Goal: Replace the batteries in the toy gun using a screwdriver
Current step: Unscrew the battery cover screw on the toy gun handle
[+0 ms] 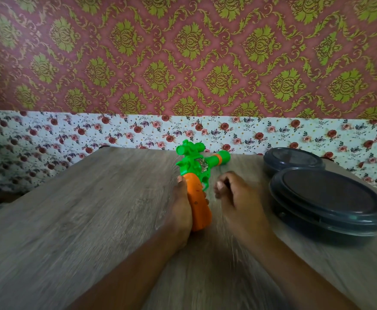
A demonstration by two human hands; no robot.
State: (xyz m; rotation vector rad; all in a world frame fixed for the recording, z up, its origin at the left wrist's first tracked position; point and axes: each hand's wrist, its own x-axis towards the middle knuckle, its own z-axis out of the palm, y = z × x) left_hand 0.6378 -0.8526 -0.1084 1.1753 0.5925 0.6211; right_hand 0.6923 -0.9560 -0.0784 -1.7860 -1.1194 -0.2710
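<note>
left hand (pixel 181 204): grip curled, holding | right hand (pixel 232 193): fingers curled, holding nothing

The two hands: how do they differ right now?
The left hand grips the toy gun by its orange handle; the right hand holds nothing visible. The left hand's thumb lies along the handle; the right hand's fingers are curled beside it. Both are bare, over the wooden table.
</note>
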